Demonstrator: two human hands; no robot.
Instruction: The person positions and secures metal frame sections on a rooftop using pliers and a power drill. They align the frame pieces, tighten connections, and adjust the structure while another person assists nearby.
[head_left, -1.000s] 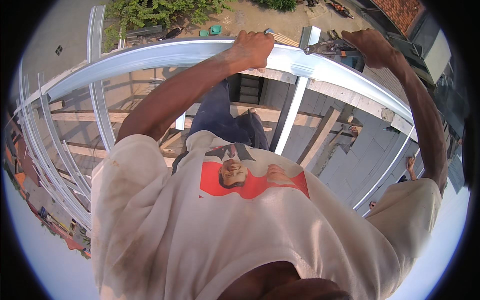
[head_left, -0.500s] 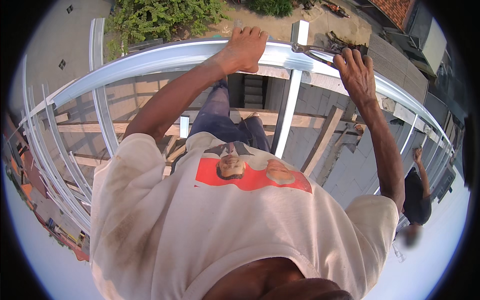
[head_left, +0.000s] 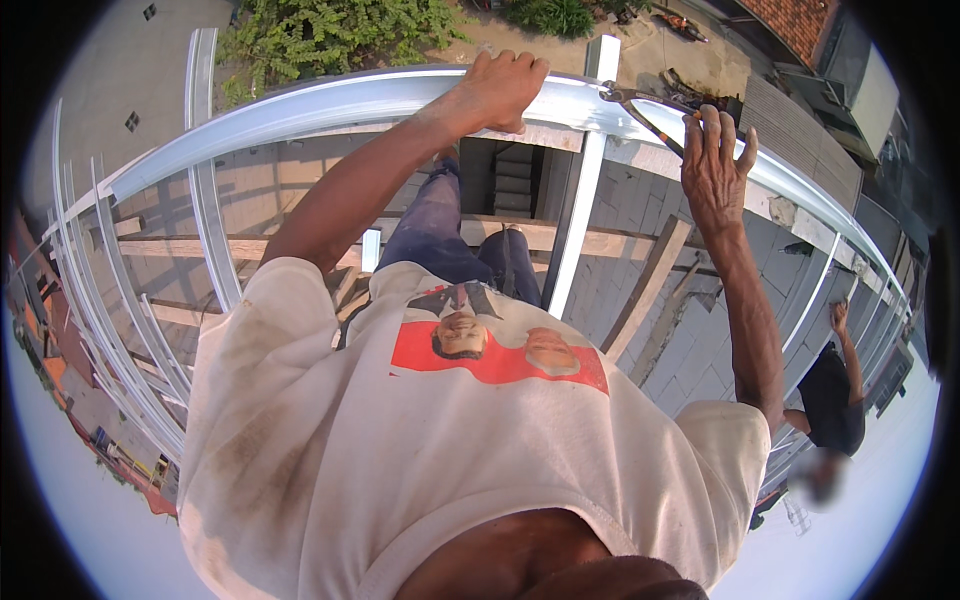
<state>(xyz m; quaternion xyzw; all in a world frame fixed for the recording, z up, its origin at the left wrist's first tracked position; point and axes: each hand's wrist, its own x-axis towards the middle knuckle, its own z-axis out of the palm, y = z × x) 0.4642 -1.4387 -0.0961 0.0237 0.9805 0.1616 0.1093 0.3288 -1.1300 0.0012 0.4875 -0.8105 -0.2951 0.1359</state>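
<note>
Head view: two hands, left hand point(head_left: 497, 92) gripping one rail point(head_left: 300, 108), right hand point(head_left: 712, 165) holding one pliers point(head_left: 640, 108).

Pretty tight up top: the curved metal rail point(head_left: 330, 105) runs across the upper frame, with the upright post point(head_left: 580, 190) crossing it at center. Open gaps either side of that post, though the wooden beams point(head_left: 300, 245) cut through lower down. More thin rails point(head_left: 110, 300) crowd the left edge.
</note>
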